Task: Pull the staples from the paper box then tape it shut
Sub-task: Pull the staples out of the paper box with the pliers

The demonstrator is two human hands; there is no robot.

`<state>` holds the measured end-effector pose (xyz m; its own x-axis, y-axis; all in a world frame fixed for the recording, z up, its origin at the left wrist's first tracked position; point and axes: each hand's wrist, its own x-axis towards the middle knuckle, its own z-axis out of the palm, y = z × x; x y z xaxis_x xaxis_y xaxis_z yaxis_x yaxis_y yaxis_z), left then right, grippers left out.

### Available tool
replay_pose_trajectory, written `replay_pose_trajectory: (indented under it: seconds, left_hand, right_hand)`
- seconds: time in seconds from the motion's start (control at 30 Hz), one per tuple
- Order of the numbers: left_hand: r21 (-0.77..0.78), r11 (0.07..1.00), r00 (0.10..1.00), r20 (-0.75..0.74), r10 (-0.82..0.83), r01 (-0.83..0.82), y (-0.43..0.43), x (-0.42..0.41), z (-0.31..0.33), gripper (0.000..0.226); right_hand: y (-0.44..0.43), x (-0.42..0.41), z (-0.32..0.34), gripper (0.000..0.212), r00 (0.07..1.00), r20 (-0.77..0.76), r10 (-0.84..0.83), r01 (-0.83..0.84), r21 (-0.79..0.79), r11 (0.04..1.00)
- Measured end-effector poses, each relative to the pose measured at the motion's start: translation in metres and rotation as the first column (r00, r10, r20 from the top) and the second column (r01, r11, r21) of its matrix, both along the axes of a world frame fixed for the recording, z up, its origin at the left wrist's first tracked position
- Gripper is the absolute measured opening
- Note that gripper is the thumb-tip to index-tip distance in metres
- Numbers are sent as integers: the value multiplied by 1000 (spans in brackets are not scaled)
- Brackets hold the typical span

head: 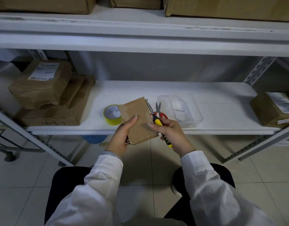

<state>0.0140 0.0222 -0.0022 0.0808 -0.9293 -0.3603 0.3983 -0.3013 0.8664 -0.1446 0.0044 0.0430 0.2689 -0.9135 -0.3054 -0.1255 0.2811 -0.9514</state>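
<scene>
The left hand point(122, 136) grasps the paper box point(137, 115) from its lower left side. The thumb lies straight up the brown front face and the fingers wrap out of sight behind it. The box is held in the air, tilted, just in front of the shelf point(140, 90) edge, with clear tape showing on its face.

The right hand point(171, 132), touching the box's lower right edge with its thumb tip, is clenched round the yellow-and-black handles of the pliers point(157, 122). The pliers run up from this hand along the box's right side. Their thin nose reaches the upper right corner, where a small staple point(146, 99) sticks out. Whether the nose is closed on it is too small to tell.

Beyond the left hand, a yellow tape roll point(112, 117) lies flat on the shelf, partly hidden by the box. Just beyond the right hand lie red-handled scissors point(160, 111), blades pointing away, half covered by the pliers. To the right of them stands a clear plastic container point(189, 110) with a few thin metal pieces point(180, 110) in it.

Far left of the left hand, brown parcels point(42, 85) are stacked. Another parcel point(274, 108) sits far to the right of the right hand.
</scene>
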Motion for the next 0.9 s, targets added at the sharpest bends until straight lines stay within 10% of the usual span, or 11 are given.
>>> replay_pose_trajectory:
  seconds: [0.9]
  left_hand:
    - [63, 998, 1000, -19, -19, 20, 4, -1, 1, 31]
  right_hand:
    - [7, 4, 3, 6, 981, 168, -96, 85, 73, 994]
